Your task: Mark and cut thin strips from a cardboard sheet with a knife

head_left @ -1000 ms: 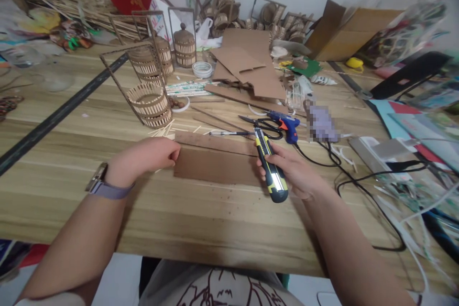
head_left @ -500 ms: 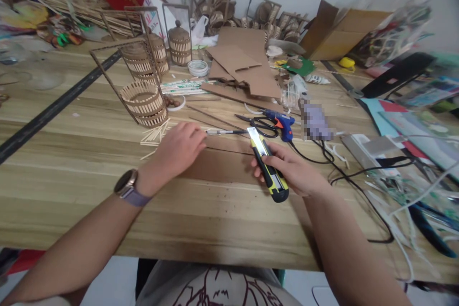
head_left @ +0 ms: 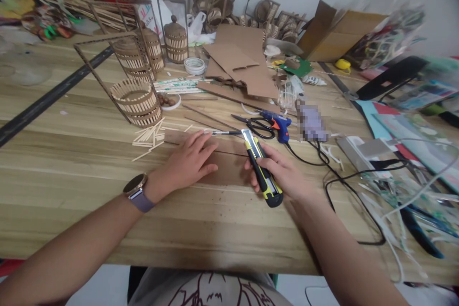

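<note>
My right hand (head_left: pixel 287 174) grips a yellow and black utility knife (head_left: pixel 264 176), its metal tip pointing away from me. Fingers spread, my left hand (head_left: pixel 188 162) lies over the left part of a brown cardboard piece (head_left: pixel 229 168) on the wooden table, holding nothing. A dark line, maybe a slit or edge, runs across the cardboard between my hands. Just beyond it lies a thin pen-like tool (head_left: pixel 224 132). Short pale sticks (head_left: pixel 149 137) are scattered left of my left hand, in front of a small slatted basket (head_left: pixel 138 103) with a tall handle.
Black scissors (head_left: pixel 260 127) and a blue glue gun (head_left: pixel 279 124) lie past the knife, with a black cable trailing right. Farther back are cardboard sheets (head_left: pixel 238 55), a tape roll (head_left: pixel 194 66), more small baskets and an open box (head_left: pixel 344 33). Clutter covers the right side.
My left hand has come down nearer to me, its fingers now spread over the cardboard. My right hand still holds the knife much as before. The view has shifted slightly.
</note>
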{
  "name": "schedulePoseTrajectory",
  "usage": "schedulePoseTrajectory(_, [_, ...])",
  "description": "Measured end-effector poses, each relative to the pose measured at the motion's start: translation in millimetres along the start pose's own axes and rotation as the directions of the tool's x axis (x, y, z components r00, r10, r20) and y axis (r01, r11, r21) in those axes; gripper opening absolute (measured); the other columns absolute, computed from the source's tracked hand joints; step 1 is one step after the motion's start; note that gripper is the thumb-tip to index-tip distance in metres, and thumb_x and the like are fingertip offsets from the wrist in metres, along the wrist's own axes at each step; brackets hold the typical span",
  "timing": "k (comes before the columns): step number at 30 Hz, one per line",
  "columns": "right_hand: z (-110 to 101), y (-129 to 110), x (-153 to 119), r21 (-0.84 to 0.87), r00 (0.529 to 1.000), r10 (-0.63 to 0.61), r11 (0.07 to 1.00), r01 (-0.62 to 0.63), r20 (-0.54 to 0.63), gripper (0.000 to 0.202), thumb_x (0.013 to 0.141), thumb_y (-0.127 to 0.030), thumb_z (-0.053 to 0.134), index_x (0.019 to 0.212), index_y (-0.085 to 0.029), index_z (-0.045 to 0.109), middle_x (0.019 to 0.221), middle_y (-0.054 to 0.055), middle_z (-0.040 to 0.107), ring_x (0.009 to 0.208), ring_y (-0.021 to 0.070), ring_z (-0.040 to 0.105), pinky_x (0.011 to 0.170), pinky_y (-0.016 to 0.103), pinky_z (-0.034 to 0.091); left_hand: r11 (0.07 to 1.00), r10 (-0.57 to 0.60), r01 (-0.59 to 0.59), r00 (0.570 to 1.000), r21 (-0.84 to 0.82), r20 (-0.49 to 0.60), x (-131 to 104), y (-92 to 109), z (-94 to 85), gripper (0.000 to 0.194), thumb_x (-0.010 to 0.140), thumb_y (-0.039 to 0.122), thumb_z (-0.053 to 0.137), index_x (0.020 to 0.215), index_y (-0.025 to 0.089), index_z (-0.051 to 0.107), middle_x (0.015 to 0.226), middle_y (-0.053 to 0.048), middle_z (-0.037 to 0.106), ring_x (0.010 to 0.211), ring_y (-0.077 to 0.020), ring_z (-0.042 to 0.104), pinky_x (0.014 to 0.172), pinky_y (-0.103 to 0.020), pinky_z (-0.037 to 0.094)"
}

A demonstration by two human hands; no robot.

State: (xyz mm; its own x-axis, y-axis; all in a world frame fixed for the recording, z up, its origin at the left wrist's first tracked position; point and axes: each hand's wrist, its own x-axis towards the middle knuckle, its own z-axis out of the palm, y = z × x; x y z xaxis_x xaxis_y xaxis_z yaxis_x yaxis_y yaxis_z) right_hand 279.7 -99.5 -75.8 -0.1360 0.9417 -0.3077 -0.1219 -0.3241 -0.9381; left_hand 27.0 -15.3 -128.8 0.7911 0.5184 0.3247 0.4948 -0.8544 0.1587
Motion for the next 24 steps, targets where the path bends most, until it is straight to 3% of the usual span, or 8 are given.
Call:
schedulePoseTrajectory(3, [0, 6, -1, 0.01, 1.0, -0.021, 1.0, 0.021, 0.001, 0.042, 0.084, -0.035, 0.064, 0.121, -0.024, 0.047, 0.083, -0.003, 0.068, 0.048, 0.0122, 0.061, 0.04, 0.025, 0.046, 0.993, 0.12, -0.119, 0.99, -0.023, 0.071, 1, 6, -4.6, 0.069, 0.099, 0.065, 0.049, 0.139, 0.009, 0.06, 0.147, -0.022, 0.051, 0.136, -0.0388, 0.043, 0.115, -0.058, 0.039])
schedulePoseTrajectory(6, [0, 11, -1, 0.011, 0.999, -0.032, 0.999, 0.032, 0.013, 0.035, 0.086, -0.032, 0.061, 0.117, -0.024, 0.047, 0.079, -0.006, 0.065, 0.045, 0.0094, 0.056, 0.04, 0.023, 0.042, 0.988, 0.156, -0.156, 0.979, -0.008, 0.134, 1, 9, -5.9, 0.079, 0.093, 0.072, 0.054, 0.141, 0.01, 0.058, 0.145, -0.022, 0.054, 0.129, -0.0383, 0.048, 0.11, -0.057, 0.043])
schedulePoseTrajectory(24, [4, 14, -6, 0.074, 0.994, -0.022, 0.997, 0.014, 0.111, 0.025, 0.084, -0.023, 0.056, 0.105, -0.025, 0.042, 0.078, -0.006, 0.06, 0.049, 0.0087, 0.052, 0.042, 0.023, 0.04, 0.981, 0.18, -0.169, 0.976, -0.098, 0.121, 0, -4, -4.4, 0.065, 0.098, 0.063, 0.055, 0.141, 0.015, 0.061, 0.142, -0.016, 0.06, 0.126, -0.034, 0.049, 0.106, -0.052, 0.047])
